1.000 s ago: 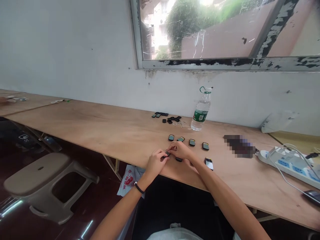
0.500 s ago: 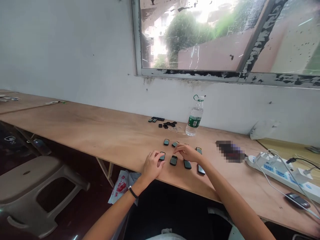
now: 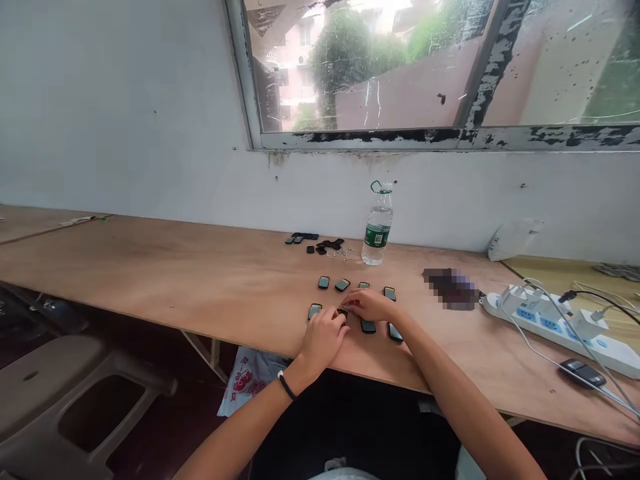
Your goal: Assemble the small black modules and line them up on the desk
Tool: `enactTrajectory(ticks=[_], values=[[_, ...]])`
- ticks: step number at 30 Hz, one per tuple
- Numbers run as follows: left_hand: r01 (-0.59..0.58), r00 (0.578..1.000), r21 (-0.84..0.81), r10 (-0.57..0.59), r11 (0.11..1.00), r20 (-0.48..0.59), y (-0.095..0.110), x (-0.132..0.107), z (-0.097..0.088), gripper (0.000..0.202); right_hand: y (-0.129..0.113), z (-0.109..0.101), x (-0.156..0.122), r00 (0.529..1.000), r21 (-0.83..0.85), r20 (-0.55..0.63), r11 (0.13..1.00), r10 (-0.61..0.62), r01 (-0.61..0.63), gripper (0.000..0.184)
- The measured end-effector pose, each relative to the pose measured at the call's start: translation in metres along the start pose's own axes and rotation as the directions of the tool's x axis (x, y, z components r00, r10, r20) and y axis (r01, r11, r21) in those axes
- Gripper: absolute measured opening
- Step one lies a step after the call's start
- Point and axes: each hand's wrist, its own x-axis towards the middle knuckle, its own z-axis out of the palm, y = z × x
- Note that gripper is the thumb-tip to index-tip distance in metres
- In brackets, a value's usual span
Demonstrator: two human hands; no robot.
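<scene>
Several small dark devices with glossy screens lie in two rows on the plywood bench [image 3: 175, 267]. My left hand [image 3: 324, 339] and my right hand [image 3: 369, 305] meet over one small device [image 3: 343, 312] in the near row, fingers curled and pinching at it. Another device [image 3: 315, 311] lies just left of my left hand, and two more [image 3: 369, 326] [image 3: 395, 332] lie to the right by my right wrist. The far row starts with a device [image 3: 323, 282] and a tilted one [image 3: 343, 285].
A water bottle [image 3: 377, 227] stands behind the rows, with a cluster of small black parts [image 3: 320, 243] to its left. A white power strip [image 3: 560, 327] with cables and a dark remote [image 3: 583, 372] lie at right. A plastic stool [image 3: 75, 400] and a bag [image 3: 253, 380] sit below the bench.
My left hand left the leftmost near-row device and moved right to join my right hand on the middle one. The view shifted a little to the right.
</scene>
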Motion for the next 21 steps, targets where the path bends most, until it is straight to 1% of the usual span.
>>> enactTrajectory(ticks=[4,8,10,14,17,21], values=[[-0.051,0.999,-0.052,0.050,0.997,-0.002,-0.010,-0.006,0.003,0.003,-0.002,0.003,0.001,1.000,-0.011,0.001,1.000,0.009,-0.009,0.030],[-0.054,0.999,-0.079,0.054,0.995,-0.002,-0.011,-0.007,0.001,0.004,-0.008,0.002,0.001,0.997,-0.048,-0.027,0.996,0.070,-0.072,0.024],[-0.039,0.999,-0.106,0.039,0.994,-0.003,-0.010,-0.007,0.000,0.004,-0.010,0.000,0.000,0.994,0.005,-0.069,0.997,0.082,-0.082,0.018],[-0.030,1.000,-0.161,0.028,0.987,-0.012,-0.010,-0.006,0.001,0.004,-0.013,-0.003,-0.002,0.984,0.201,-0.147,0.977,0.096,-0.065,0.007],[-0.031,0.999,-0.164,0.029,0.986,-0.014,-0.011,-0.005,0.002,0.004,-0.014,-0.001,-0.002,0.988,0.260,-0.124,0.964,0.091,-0.056,0.007],[-0.029,1.000,-0.172,0.028,0.985,-0.009,-0.011,-0.005,0.002,0.006,-0.016,0.005,0.000,0.991,0.260,-0.089,0.963,0.102,-0.076,0.009]])
